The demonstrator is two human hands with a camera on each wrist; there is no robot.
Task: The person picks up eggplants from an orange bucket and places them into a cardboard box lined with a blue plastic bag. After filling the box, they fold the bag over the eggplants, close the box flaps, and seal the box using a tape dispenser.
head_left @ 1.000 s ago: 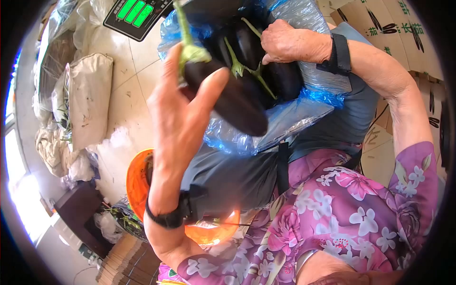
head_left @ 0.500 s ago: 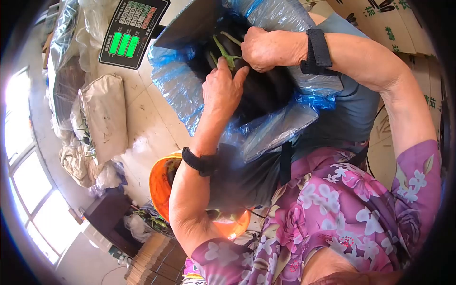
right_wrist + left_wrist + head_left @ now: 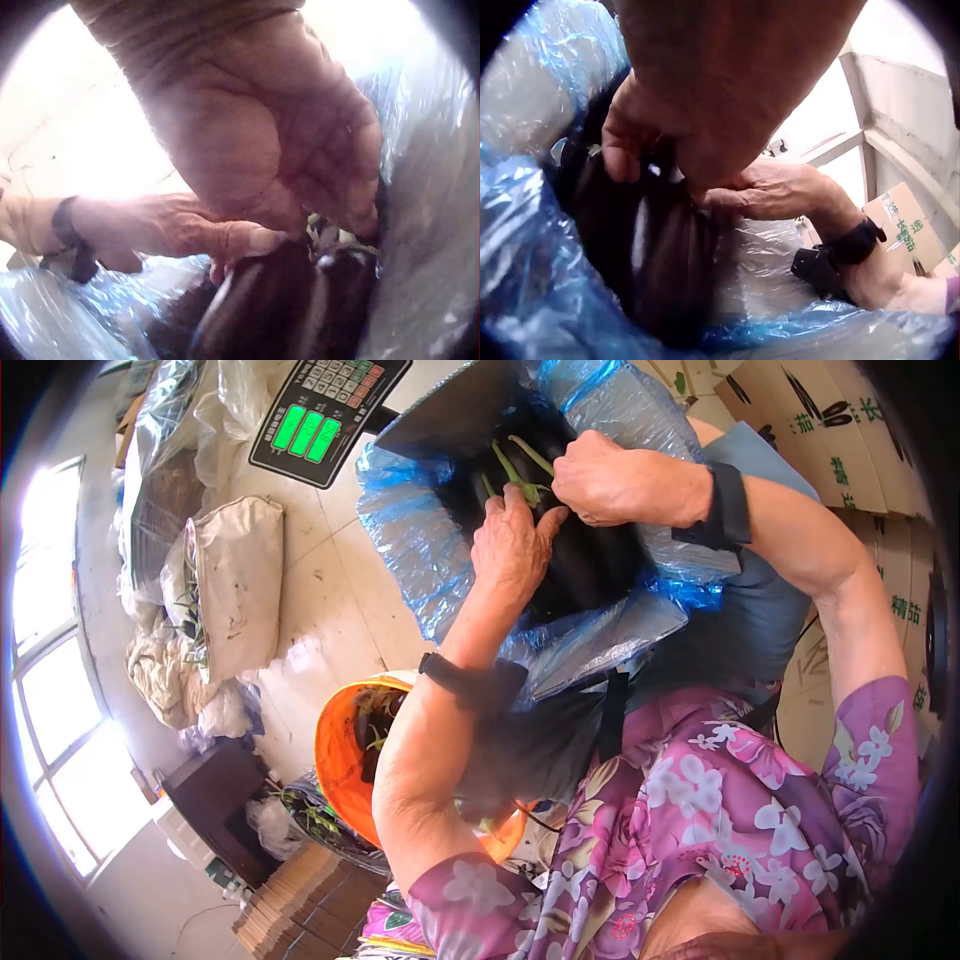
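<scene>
"Judging nearest first, what is changed?"

"The eggplant (image 3: 640,240), raised over the box (image 3: 450,415) a second ago, is now lowered inside among other eggplants (image 3: 597,565), apparently held between the left hand's (image 3: 511,550) thumb and fingers; another place is filled."

"And the right hand (image 3: 620,482)?"

"Curled by the stems (image 3: 530,454); whether one is gripped cannot be told. Beyond, the scale (image 3: 328,418) is lit."
</scene>
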